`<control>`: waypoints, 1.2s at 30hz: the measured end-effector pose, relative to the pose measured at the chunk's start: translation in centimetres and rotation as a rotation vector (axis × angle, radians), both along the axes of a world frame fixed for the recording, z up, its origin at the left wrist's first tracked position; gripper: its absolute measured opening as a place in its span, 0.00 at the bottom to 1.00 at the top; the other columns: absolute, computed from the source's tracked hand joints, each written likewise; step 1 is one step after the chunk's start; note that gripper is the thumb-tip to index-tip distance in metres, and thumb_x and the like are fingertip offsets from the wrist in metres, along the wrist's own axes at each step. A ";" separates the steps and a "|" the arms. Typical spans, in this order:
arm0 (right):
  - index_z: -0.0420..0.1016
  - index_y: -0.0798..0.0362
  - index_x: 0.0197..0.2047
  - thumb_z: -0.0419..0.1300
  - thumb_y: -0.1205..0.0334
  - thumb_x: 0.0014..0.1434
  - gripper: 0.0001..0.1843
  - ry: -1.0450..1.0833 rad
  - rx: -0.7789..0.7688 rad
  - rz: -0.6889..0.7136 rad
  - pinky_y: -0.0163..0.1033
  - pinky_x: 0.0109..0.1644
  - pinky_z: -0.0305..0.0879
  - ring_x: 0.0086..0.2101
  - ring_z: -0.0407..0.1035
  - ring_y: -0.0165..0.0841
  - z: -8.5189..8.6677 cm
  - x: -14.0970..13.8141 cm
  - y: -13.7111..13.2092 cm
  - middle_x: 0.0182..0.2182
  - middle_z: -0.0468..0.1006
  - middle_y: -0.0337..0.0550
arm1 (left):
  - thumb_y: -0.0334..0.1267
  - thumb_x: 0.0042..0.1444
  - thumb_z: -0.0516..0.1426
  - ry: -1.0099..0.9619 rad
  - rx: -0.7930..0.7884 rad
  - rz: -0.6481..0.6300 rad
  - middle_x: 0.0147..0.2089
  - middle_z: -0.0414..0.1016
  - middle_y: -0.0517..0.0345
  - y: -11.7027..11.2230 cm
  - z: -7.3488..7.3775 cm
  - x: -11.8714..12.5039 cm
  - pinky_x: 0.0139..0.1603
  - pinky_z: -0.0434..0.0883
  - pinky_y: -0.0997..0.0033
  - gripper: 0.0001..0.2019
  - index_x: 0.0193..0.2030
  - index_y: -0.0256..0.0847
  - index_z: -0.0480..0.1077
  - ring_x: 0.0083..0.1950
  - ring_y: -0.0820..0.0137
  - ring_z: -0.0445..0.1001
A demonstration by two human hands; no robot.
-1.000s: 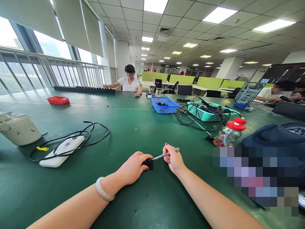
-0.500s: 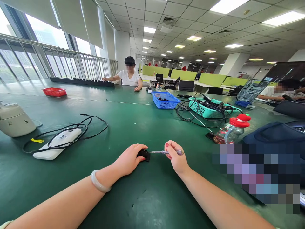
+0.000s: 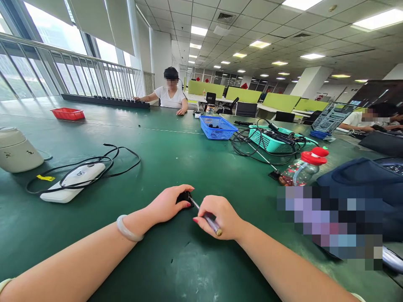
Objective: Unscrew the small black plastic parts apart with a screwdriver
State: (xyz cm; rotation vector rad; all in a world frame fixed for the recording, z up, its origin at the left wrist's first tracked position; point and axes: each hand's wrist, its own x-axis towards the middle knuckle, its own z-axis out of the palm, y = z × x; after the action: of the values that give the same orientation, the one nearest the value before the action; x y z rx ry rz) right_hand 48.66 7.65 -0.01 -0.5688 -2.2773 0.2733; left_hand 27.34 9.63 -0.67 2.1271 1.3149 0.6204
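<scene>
Head view:
1. Right hand point(image 3: 222, 214) clasps a slim, metal-shafted screwdriver point(image 3: 214, 225) with purplish handle, its tip at a small, black, blocky piece point(image 3: 182, 196).
2. Left hand point(image 3: 168, 204) pinches that piece between thumb and fingers on the green tabletop point(image 3: 189, 264).
3. White, rounded, slab-shaped device point(image 3: 71, 186) lies leftward beneath looped black cable point(image 3: 138, 160).
4. Blue, perforated plastic basket point(image 3: 218, 134) stands beyond.

A jar point(image 3: 297, 172) stands near a teal basket point(image 3: 267, 143).

There is one screwdriver point(image 3: 213, 224), one bracelet point(image 3: 124, 229), one red tray point(image 3: 67, 115) and one teal basket point(image 3: 266, 142).
</scene>
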 end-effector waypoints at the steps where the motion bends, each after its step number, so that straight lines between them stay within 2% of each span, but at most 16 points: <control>1: 0.70 0.51 0.27 0.61 0.60 0.58 0.09 -0.038 0.029 0.017 0.34 0.28 0.57 0.24 0.62 0.28 -0.1 -0.1 -0.1 0.21 0.70 0.36 | 0.39 0.57 0.57 -0.011 -0.003 -0.005 0.58 0.75 0.58 0.0 0.0 0.0 0.65 0.69 0.59 0.21 0.58 0.47 0.68 0.58 0.63 0.72; 4: 0.76 0.50 0.33 0.63 0.56 0.60 0.08 -0.121 0.115 0.051 0.35 0.32 0.61 0.28 0.66 0.29 -0.5 -0.3 0.0 0.26 0.74 0.38 | 0.38 0.58 0.55 -0.034 0.000 -0.016 0.59 0.74 0.59 0.0 0.1 0.0 0.65 0.69 0.60 0.21 0.59 0.47 0.67 0.59 0.63 0.72; 7: 0.77 0.49 0.37 0.62 0.56 0.62 0.06 -0.114 0.191 0.049 0.40 0.45 0.65 0.32 0.69 0.30 -0.6 -0.3 0.2 0.31 0.77 0.40 | 0.37 0.58 0.54 -0.046 0.001 -0.033 0.60 0.73 0.59 0.0 0.0 -0.1 0.65 0.68 0.60 0.22 0.60 0.48 0.66 0.60 0.64 0.71; 9: 0.76 0.49 0.39 0.61 0.58 0.63 0.05 -0.057 0.201 0.000 0.45 0.53 0.63 0.34 0.71 0.30 -0.5 -0.1 0.3 0.32 0.77 0.39 | 0.37 0.58 0.53 -0.049 0.000 -0.041 0.60 0.73 0.59 0.1 -0.1 -0.1 0.65 0.68 0.60 0.22 0.60 0.47 0.66 0.60 0.64 0.71; 11: 0.74 0.49 0.39 0.59 0.60 0.63 0.04 0.045 0.171 -0.083 0.48 0.56 0.61 0.33 0.72 0.30 -0.2 0.1 0.3 0.31 0.78 0.38 | 0.38 0.58 0.54 -0.048 -0.003 -0.040 0.61 0.72 0.59 0.2 -0.3 -0.2 0.66 0.67 0.59 0.22 0.61 0.48 0.65 0.61 0.64 0.71; 14: 0.72 0.48 0.36 0.58 0.62 0.63 0.04 0.181 0.122 -0.178 0.49 0.56 0.62 0.30 0.72 0.30 0.2 0.3 0.1 0.28 0.77 0.36 | 0.42 0.58 0.56 -0.033 -0.012 -0.035 0.62 0.71 0.59 0.3 -0.3 -0.2 0.67 0.66 0.58 0.23 0.61 0.48 0.66 0.62 0.62 0.70; 17: 0.72 0.48 0.34 0.57 0.63 0.62 0.05 0.203 0.098 -0.201 0.50 0.56 0.62 0.29 0.72 0.30 0.3 0.4 0.0 0.27 0.77 0.35 | 0.43 0.57 0.59 0.013 -0.002 -0.044 0.60 0.73 0.58 0.3 -0.2 -0.2 0.66 0.66 0.56 0.22 0.59 0.48 0.67 0.61 0.61 0.70; 21: 0.71 0.48 0.34 0.56 0.63 0.62 0.04 0.182 0.069 -0.211 0.51 0.57 0.61 0.29 0.72 0.30 0.2 0.3 0.1 0.27 0.78 0.35 | 0.40 0.59 0.56 0.015 0.057 -0.096 0.58 0.74 0.55 0.0 -0.2 -0.3 0.65 0.67 0.57 0.19 0.58 0.48 0.69 0.60 0.62 0.69; 25: 0.67 0.48 0.38 0.54 0.65 0.61 0.03 0.235 0.086 -0.252 0.52 0.55 0.63 0.28 0.71 0.30 0.1 0.2 0.0 0.28 0.76 0.36 | 0.35 0.60 0.53 0.005 0.099 -0.119 0.56 0.74 0.53 -0.1 -0.3 -0.3 0.64 0.68 0.58 0.20 0.59 0.47 0.68 0.58 0.64 0.70; 28: 0.64 0.48 0.37 0.54 0.67 0.58 0.04 0.260 0.130 -0.215 0.52 0.54 0.64 0.27 0.69 0.30 0.3 0.1 -0.4 0.27 0.73 0.35 | 0.34 0.61 0.53 0.024 0.095 -0.103 0.55 0.74 0.54 0.0 -0.5 -0.3 0.64 0.67 0.58 0.20 0.60 0.47 0.67 0.58 0.64 0.69; 32: 0.61 0.48 0.35 0.55 0.68 0.54 0.07 0.184 0.146 -0.125 0.52 0.54 0.63 0.27 0.68 0.30 0.4 0.0 -0.7 0.26 0.71 0.34 | 0.38 0.61 0.56 0.050 0.092 -0.077 0.54 0.75 0.55 0.2 -0.6 -0.3 0.64 0.67 0.58 0.18 0.58 0.48 0.69 0.57 0.63 0.69; 36: 0.61 0.48 0.36 0.54 0.70 0.53 0.08 0.119 0.175 -0.108 0.49 0.55 0.62 0.28 0.69 0.30 0.5 -0.1 -0.6 0.26 0.72 0.33 | 0.41 0.60 0.58 0.049 0.104 -0.080 0.54 0.75 0.56 0.3 -0.6 -0.3 0.63 0.67 0.59 0.16 0.55 0.49 0.71 0.58 0.63 0.69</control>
State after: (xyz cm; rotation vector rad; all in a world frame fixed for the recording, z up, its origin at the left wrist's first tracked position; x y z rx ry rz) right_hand 48.54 7.01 0.48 -0.5665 -2.1222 0.0520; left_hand 27.06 9.89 -1.24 2.2800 1.2412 0.6190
